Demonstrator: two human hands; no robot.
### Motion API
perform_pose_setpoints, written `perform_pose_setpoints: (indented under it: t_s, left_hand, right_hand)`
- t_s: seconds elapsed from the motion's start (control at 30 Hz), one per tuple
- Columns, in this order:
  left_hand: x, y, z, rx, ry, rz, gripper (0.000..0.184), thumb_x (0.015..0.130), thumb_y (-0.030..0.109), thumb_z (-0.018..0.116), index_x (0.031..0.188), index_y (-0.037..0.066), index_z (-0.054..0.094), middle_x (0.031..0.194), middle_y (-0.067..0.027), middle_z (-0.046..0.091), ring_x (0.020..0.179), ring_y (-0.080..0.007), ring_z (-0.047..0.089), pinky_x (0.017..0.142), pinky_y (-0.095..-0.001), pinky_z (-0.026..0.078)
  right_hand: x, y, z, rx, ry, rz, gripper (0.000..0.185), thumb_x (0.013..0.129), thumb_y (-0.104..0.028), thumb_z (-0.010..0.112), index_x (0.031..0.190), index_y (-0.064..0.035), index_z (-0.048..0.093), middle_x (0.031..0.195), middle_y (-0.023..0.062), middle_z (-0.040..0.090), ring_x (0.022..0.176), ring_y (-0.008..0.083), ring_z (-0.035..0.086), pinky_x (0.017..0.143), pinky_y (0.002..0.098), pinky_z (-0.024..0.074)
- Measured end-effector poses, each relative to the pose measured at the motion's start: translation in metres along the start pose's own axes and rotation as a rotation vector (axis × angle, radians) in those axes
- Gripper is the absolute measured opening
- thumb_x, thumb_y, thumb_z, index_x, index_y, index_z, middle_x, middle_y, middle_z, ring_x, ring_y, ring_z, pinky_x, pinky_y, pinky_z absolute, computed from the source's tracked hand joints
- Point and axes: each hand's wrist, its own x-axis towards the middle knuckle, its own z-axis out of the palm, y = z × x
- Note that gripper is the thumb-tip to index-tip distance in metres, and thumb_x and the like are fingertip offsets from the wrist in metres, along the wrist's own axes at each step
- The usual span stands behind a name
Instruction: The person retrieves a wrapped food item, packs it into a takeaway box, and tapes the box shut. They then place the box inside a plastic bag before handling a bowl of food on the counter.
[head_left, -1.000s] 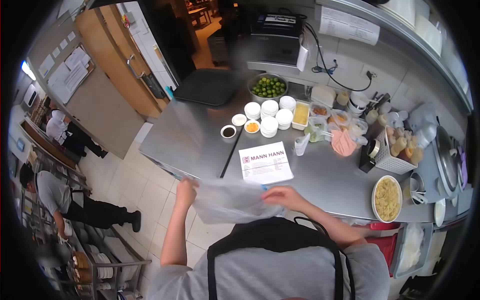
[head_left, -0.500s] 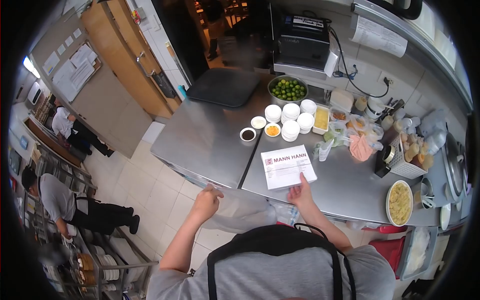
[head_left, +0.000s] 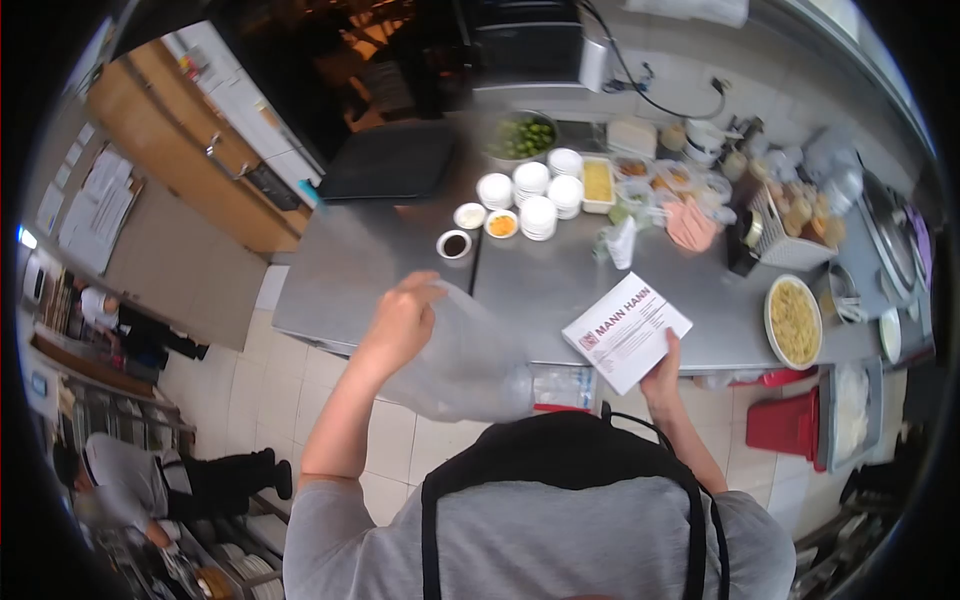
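Note:
Pinched in my left hand [head_left: 402, 318] is the top edge of a translucent plastic bag [head_left: 465, 360], which hangs down in front of the counter's near edge. My right hand [head_left: 662, 372] grips a white takeout box [head_left: 627, 332] by its lower right side. The box is printed "MANN HANN" and tilts over the counter edge, to the right of the bag. Beyond the bag stand a small cup of dark sauce [head_left: 455, 245], a cup with orange bits [head_left: 501, 224] and a cup with pale contents [head_left: 469, 216].
Stacked white cups [head_left: 538, 218], a bowl of green citrus [head_left: 522, 137] and a black tray [head_left: 388, 160] stand on the steel counter [head_left: 340, 290]. To the right are a bowl of yellow food [head_left: 794, 322] and a white basket [head_left: 785, 245]. Two people work at the left.
My right hand has lifted the box off the counter, turned it and brought it right and nearer. My left hand has raised the bag's edge. The camera view has shifted.

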Motion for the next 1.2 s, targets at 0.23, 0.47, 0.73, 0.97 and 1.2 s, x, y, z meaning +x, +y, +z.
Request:
perform_pose_setpoints:
  t_s: [0.23,0.47,0.73,0.97,1.2]
  left_hand:
    - [0.078,0.065,0.032,-0.027,-0.095,0.151,0.032,0.068,-0.007,0.045,0.095,-0.003,0.061,0.110,-0.0161,0.057,0.089,-0.0320,0.059,0.074,-0.0320,0.046]
    - [0.131,0.124,0.073,-0.166,-0.197,0.140,0.031,0.072,0.000,0.048,0.101,0.000,0.060,0.110,-0.0172,0.056,0.092,-0.0333,0.057,0.081,-0.0356,0.044]
    - [0.195,0.173,0.164,-0.405,-0.243,0.217,0.037,0.077,0.009,0.052,0.114,0.005,0.055,0.104,-0.0041,0.059,0.086,-0.0149,0.056,0.077,-0.0285,0.044]
    - [0.223,0.194,0.219,-1.093,-0.349,-0.234,0.048,0.075,0.005,0.049,0.123,0.004,0.047,0.095,-0.0053,0.059,0.057,-0.0062,0.042,0.051,-0.0203,0.036]
    - [0.184,0.122,0.263,-1.349,-0.307,-0.406,0.056,0.072,-0.003,0.042,0.128,0.006,0.043,0.115,-0.0072,0.054,0.056,-0.0055,0.041,0.052,-0.0181,0.035]
  right_hand:
    - [-0.002,-0.083,-0.080,-0.124,0.121,-0.005,0.050,0.080,-0.023,0.054,0.120,0.0040,0.040,0.113,0.0188,0.051,0.104,0.0294,0.052,0.091,0.0388,0.0424]
    - [-0.005,-0.158,-0.092,-0.071,0.119,-0.022,0.052,0.075,-0.017,0.056,0.117,0.0070,0.040,0.107,0.0213,0.053,0.096,0.0311,0.056,0.084,0.0396,0.0477]
    - [0.008,-0.281,-0.009,-0.133,-0.098,-0.158,0.053,0.072,-0.016,0.059,0.113,0.0121,0.041,0.103,0.0228,0.055,0.088,0.0309,0.059,0.080,0.0370,0.0497]
    - [0.066,-0.310,0.052,-0.742,-0.397,-0.233,0.066,0.064,-0.015,0.066,0.122,0.0042,0.040,0.104,0.0171,0.055,0.091,0.0234,0.058,0.078,0.0312,0.0479]
    - [0.139,-0.253,0.033,-1.101,-0.759,0.381,0.072,0.060,-0.012,0.067,0.125,-0.0001,0.037,0.112,0.0144,0.050,0.104,0.0210,0.049,0.089,0.0314,0.0386]
